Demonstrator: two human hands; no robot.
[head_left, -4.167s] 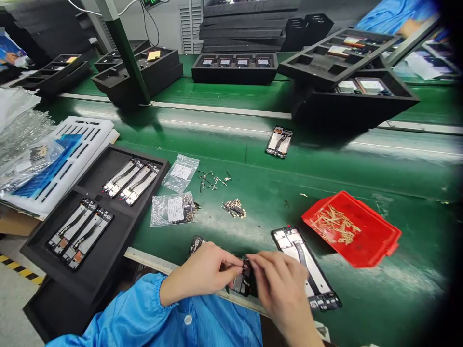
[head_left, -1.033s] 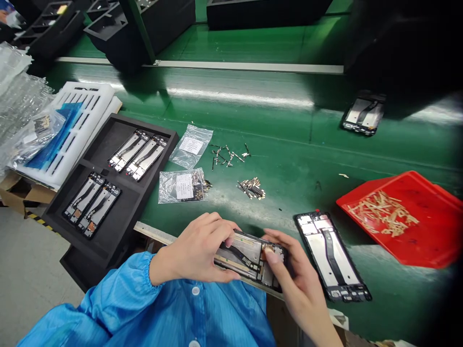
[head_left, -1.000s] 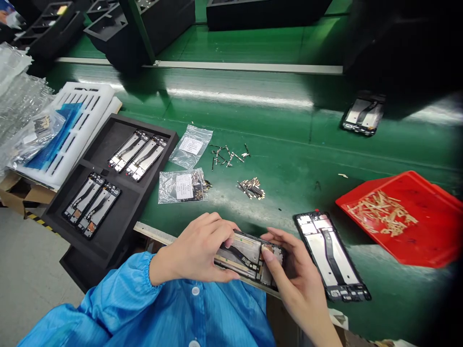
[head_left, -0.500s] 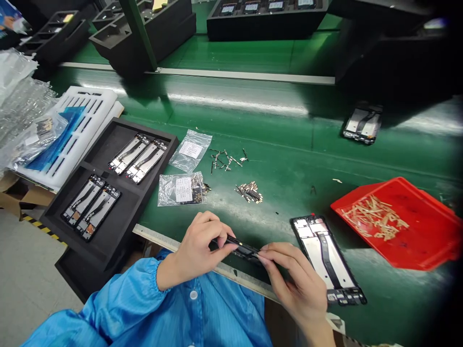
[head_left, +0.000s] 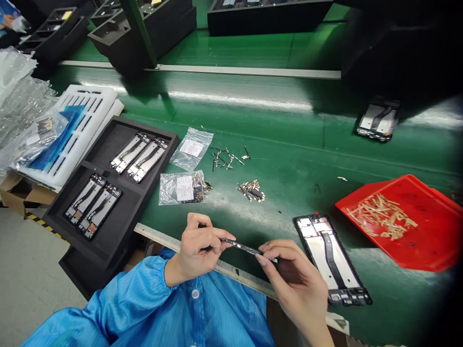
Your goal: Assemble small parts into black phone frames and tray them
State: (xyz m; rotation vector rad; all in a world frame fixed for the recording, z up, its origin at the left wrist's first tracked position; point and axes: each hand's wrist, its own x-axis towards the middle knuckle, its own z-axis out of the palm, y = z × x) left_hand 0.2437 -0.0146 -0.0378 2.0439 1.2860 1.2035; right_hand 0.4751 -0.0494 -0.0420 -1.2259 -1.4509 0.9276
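Both hands hold one phone frame [head_left: 241, 247] edge-on above the near edge of the green worktop [head_left: 275, 144], so only its thin dark side shows. The left hand [head_left: 197, 248] pinches the frame's left end between thumb and curled fingers; the right hand [head_left: 294, 279] grips the right end with fingertips [head_left: 263, 246] laid along the rim. Just to the right, a second phone frame [head_left: 331, 258] lies flat and face-up on the worktop, with a red bin [head_left: 430, 241] of pale strips beyond it toward the right edge. At the left edge a black foam tray [head_left: 119, 202] carries four more frames, and two clear bags [head_left: 183, 187] and small heaps of metal parts [head_left: 250, 190] lie in the middle. With the frame turned this way, the work appears to be a check or press along its side; it would go best with a light, even pinch at both ends, no twist across the thin body, and fingers kept off the flex cable and connectors inside.
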